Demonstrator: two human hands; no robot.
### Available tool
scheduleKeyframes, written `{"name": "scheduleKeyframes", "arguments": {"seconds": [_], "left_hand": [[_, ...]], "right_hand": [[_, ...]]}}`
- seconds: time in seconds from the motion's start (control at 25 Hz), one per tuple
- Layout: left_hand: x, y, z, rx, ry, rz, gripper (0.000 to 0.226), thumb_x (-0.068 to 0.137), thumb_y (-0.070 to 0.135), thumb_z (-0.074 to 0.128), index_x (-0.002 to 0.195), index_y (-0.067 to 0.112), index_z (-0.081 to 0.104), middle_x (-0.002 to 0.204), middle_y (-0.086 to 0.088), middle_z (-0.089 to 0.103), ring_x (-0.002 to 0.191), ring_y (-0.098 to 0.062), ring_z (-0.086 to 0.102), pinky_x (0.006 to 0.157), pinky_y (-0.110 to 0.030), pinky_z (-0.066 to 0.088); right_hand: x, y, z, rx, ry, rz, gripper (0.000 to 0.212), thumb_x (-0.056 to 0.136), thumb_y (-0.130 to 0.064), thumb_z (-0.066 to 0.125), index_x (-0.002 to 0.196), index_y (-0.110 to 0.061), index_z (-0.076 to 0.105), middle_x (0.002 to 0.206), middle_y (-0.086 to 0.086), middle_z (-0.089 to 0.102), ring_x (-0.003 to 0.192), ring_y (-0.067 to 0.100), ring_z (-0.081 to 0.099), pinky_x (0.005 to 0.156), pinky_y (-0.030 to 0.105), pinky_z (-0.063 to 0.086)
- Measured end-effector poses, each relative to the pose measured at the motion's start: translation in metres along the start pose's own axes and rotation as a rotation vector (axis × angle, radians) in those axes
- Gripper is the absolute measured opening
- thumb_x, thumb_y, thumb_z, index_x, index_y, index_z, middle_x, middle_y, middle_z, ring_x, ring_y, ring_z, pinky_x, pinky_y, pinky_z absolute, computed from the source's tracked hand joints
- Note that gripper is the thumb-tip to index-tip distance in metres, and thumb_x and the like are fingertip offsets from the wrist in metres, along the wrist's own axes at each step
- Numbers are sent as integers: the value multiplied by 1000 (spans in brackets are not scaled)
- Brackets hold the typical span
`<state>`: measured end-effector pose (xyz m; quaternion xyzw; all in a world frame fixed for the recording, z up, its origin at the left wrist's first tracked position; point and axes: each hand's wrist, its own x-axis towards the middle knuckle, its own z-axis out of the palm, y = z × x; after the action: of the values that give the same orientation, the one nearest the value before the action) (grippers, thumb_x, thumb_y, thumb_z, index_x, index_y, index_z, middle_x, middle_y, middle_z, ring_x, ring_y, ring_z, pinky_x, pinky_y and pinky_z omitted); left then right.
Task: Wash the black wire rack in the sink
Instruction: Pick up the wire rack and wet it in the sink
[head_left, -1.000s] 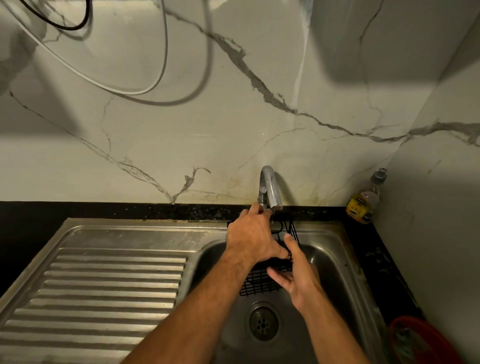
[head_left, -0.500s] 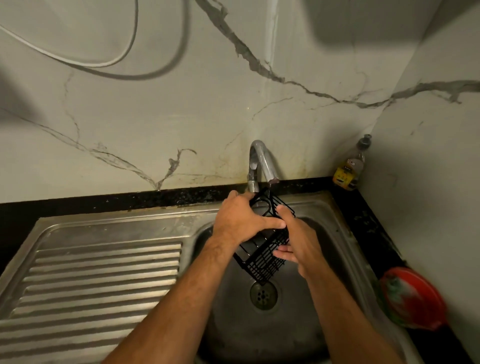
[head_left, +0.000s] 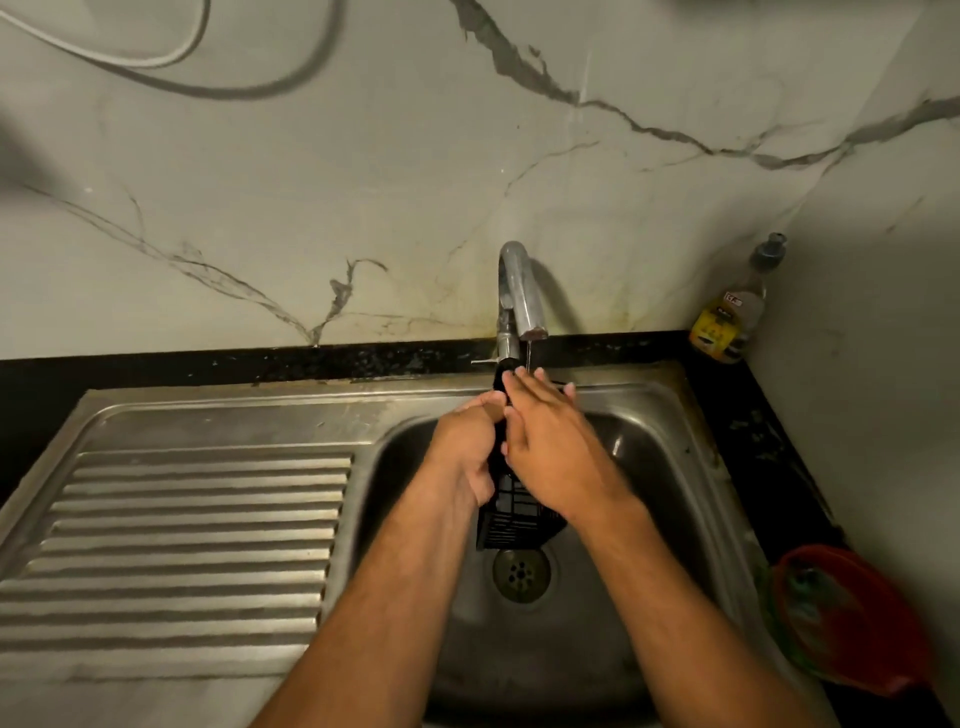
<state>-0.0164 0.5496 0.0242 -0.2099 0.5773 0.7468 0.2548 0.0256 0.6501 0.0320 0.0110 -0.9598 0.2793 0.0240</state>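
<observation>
The black wire rack (head_left: 511, 517) is held upright on edge over the steel sink basin (head_left: 649, 467), just under the chrome faucet (head_left: 519, 291). A thin stream of water falls from the spout onto its top. My left hand (head_left: 470, 447) grips the rack's left side with curled fingers. My right hand (head_left: 550, 441) lies flat against the rack's right face, fingers straight and pointing toward the faucet. Both hands hide most of the rack; only its lower mesh corner shows above the drain (head_left: 521, 574).
A ribbed steel draining board (head_left: 182, 530) stretches to the left. A dish soap bottle (head_left: 732, 312) stands in the back right corner on the black counter. A red bowl (head_left: 852, 618) with something green in it sits at the right edge. Marble wall lies behind.
The rack has been turned from a slanted hold to upright on edge. My right hand slid from its lower side up onto its face, fingers now reaching the water stream.
</observation>
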Motion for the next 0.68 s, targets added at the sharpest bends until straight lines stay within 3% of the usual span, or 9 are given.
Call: {"name": "scheduleKeyframes", "arguments": {"seconds": [0.04,0.08,0.16,0.24,0.32,0.4,0.48,0.56,0.68], "left_hand": [[2,-1,-1,-71,-2,-29,26,107,23,48,114,12,70,100,-10,77,92,-24,73,84,-36,61],[4,-1,-2,-124,11,-53,28,106,27,50,118,12,71,103,-11,77,98,-26,74,91,-43,60],[4,3,-3,-139,97,-61,26,104,32,55,112,16,74,84,-4,75,81,-21,73,77,-46,61],[4,9,2,-161,147,-43,22,104,32,55,105,20,74,70,2,67,68,-16,65,87,-50,57],[5,13,7,-214,147,-15,23,104,32,56,107,16,73,67,1,65,66,-18,63,94,-54,56],[8,18,13,-292,172,7,24,103,29,58,113,12,72,70,-2,66,63,-18,64,72,-48,64],[5,24,18,-337,202,34,21,103,24,60,112,10,72,76,-4,68,56,-13,64,51,-36,61],[1,27,22,-317,216,61,17,103,22,61,107,10,72,80,-3,70,54,-9,63,48,-28,56],[-6,28,19,-218,140,98,15,104,22,57,103,17,70,77,4,69,61,-6,64,55,-28,48]], "right_hand": [[3,3,-2,16,-18,-101,51,105,-20,37,155,-17,27,162,1,26,151,13,14,125,40,11],[5,7,-5,53,-20,-186,50,104,-19,41,153,-18,33,159,-1,33,149,11,21,123,37,19],[8,22,-7,135,27,-204,50,100,-23,51,149,-24,42,153,-5,43,145,8,32,119,37,30],[6,38,-7,247,65,14,58,96,-35,59,151,-29,39,155,-4,40,144,10,34,117,40,34],[-6,42,-5,510,2,232,69,90,-50,64,151,-36,35,152,-5,44,138,12,42,111,42,41],[-22,40,1,759,-67,258,66,86,-44,72,145,-43,42,135,-14,61,125,6,56,102,32,47],[-35,35,4,780,-57,208,73,80,-29,79,138,-53,40,122,-23,65,115,-2,60,96,25,47],[-41,32,7,745,-24,169,85,78,-17,80,132,-64,34,116,-31,64,108,-8,61,92,20,48],[-40,31,9,767,39,195,89,79,-5,79,143,-52,37,111,-31,67,103,-9,63,89,16,49]]}}
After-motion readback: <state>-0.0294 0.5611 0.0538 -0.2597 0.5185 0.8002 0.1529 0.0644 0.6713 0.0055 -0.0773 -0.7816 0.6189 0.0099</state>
